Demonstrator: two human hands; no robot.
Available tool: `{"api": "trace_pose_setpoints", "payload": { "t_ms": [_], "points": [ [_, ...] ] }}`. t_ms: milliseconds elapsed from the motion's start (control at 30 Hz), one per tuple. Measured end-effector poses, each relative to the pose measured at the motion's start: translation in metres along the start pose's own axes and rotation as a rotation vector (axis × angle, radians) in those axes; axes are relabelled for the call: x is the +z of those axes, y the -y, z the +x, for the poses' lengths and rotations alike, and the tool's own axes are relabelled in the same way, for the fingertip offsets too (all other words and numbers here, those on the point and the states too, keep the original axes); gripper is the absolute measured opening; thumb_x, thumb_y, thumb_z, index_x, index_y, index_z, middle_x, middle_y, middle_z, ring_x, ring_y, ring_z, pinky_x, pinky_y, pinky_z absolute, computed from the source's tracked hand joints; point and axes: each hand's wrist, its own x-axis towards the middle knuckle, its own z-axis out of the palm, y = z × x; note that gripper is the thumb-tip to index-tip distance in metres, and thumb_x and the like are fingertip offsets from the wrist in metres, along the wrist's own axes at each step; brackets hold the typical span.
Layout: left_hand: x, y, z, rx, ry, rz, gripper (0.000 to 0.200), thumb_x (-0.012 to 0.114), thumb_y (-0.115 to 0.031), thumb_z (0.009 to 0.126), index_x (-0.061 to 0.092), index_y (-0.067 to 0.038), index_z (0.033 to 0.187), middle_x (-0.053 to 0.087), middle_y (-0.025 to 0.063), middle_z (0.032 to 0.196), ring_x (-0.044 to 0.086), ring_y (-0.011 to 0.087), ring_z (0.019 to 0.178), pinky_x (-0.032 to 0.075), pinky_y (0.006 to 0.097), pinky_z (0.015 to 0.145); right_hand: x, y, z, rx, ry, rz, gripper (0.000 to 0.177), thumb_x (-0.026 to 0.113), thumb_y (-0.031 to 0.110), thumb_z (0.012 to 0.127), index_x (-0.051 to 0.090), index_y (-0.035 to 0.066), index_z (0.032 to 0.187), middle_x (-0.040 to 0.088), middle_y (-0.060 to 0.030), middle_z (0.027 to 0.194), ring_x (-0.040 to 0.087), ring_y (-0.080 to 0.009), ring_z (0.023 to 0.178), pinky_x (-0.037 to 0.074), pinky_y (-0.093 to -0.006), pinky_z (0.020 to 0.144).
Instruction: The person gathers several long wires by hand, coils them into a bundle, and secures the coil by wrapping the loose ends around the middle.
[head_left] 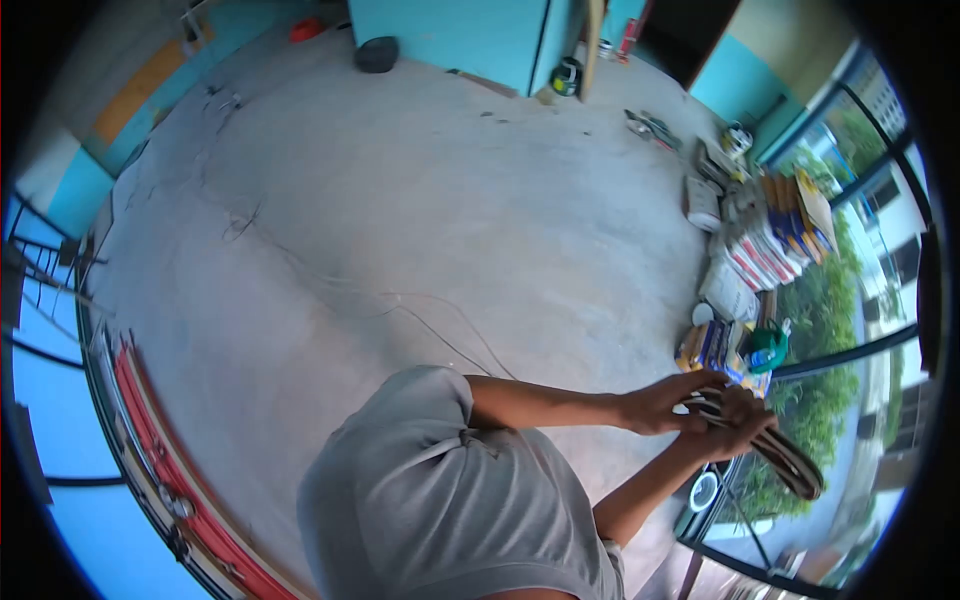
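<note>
A folded, looped bundle of cable (790, 462), dark with pale edges, is held out near the window side. My right hand (738, 425) is closed around its middle, and the looped end sticks out past the fingers. Next to it, my left hand (665, 402) grips the nearer end of the bundle, its fingers curled over the strands. Part of the bundle is hidden behind both hands. Thin cable (440, 335) trails across the floor and passes out of sight behind my left arm.
Stacked bags (755, 250), boxes and a green watering can (768, 347) stand along the window at right. Red lengths (190, 500) lie along the left edge. A black basin (377, 55) sits by the turquoise wall. Tools (652, 130) lie on the concrete floor (400, 200).
</note>
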Motion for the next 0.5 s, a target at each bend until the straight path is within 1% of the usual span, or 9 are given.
{"api": "trace_pose_setpoints", "payload": {
  "t_ms": [33,100,133,167,267,333,433,500],
  "points": [
    [-0.001,-0.002,-0.001,0.057,-0.017,0.036,0.074,0.069,-0.031,0.090,0.030,0.000,0.145,0.043,0.0144,0.140,0.043,0.0252,0.130,0.037,0.0404,0.108,0.007,0.000,-0.002,0.028,-0.044,0.002,0.043,0.056,0.033,0.100,0.037,0.015,0.066,0.030,0.0050,0.058,0.029,-0.0068,0.050,0.028,-0.0249,0.048],
    [-0.004,-0.006,0.000,0.164,-0.095,0.192,0.062,0.063,-0.026,0.093,0.035,-0.002,0.142,0.048,0.0153,0.132,0.048,0.0294,0.124,0.038,0.0425,0.105,0.013,-0.005,-0.003,0.076,-0.046,0.047,0.043,0.055,0.034,0.100,0.036,0.015,0.066,0.030,0.0046,0.059,0.030,-0.0079,0.053,0.030,-0.0257,0.053],
    [0.013,-0.011,0.002,0.212,-0.126,0.279,0.056,0.060,-0.024,0.094,0.037,-0.002,0.141,0.050,0.0158,0.129,0.050,0.0316,0.121,0.039,0.0435,0.103,0.009,0.010,-0.002,0.087,-0.032,0.076,0.044,0.054,0.034,0.100,0.035,0.016,0.066,0.030,0.0044,0.060,0.030,-0.0082,0.054,0.032,-0.0261,0.055],
    [0.015,-0.012,0.002,0.251,-0.162,0.330,0.048,0.059,-0.013,0.094,0.041,-0.002,0.137,0.052,0.0164,0.123,0.051,0.0333,0.118,0.041,0.0446,0.100,0.009,0.010,-0.002,0.095,-0.017,0.083,0.044,0.054,0.034,0.101,0.034,0.015,0.066,0.030,0.0043,0.060,0.030,-0.0085,0.055,0.032,-0.0263,0.055],
    [0.010,-0.005,-0.001,0.254,-0.152,0.442,0.054,0.061,-0.007,0.092,0.040,-0.002,0.141,0.051,0.0181,0.127,0.054,0.0345,0.118,0.046,0.0430,0.098,0.011,0.012,-0.005,0.116,0.006,0.080,0.043,0.053,0.033,0.101,0.033,0.015,0.068,0.029,0.0041,0.062,0.031,-0.0091,0.057,0.034,-0.0265,0.058],
    [0.007,-0.009,-0.001,0.255,-0.159,0.466,0.052,0.061,-0.004,0.091,0.043,-0.002,0.139,0.052,0.0183,0.124,0.056,0.0350,0.113,0.049,0.0428,0.094,0.016,0.015,-0.007,0.113,-0.015,0.059,0.039,0.052,0.030,0.102,0.033,0.015,0.071,0.028,0.0039,0.064,0.031,-0.0093,0.059,0.036,-0.0263,0.060],
    [0.002,-0.014,0.002,0.242,-0.145,0.492,0.049,0.063,-0.003,0.089,0.048,-0.003,0.136,0.055,0.0178,0.120,0.060,0.0348,0.106,0.052,0.0422,0.089,-0.003,0.010,-0.004,0.166,0.078,0.201,0.032,0.050,0.026,0.102,0.034,0.014,0.076,0.028,0.0038,0.066,0.032,-0.0098,0.061,0.037,-0.0286,0.064],
    [-0.001,-0.019,0.001,0.222,-0.131,0.505,0.047,0.064,-0.003,0.089,0.051,-0.003,0.134,0.057,0.0173,0.116,0.062,0.0344,0.102,0.052,0.0419,0.087,-0.011,0.009,-0.005,0.224,0.017,0.195,0.028,0.050,0.024,0.101,0.034,0.014,0.079,0.028,0.0040,0.067,0.032,-0.0101,0.062,0.041,-0.0311,0.074]
  ]
}}
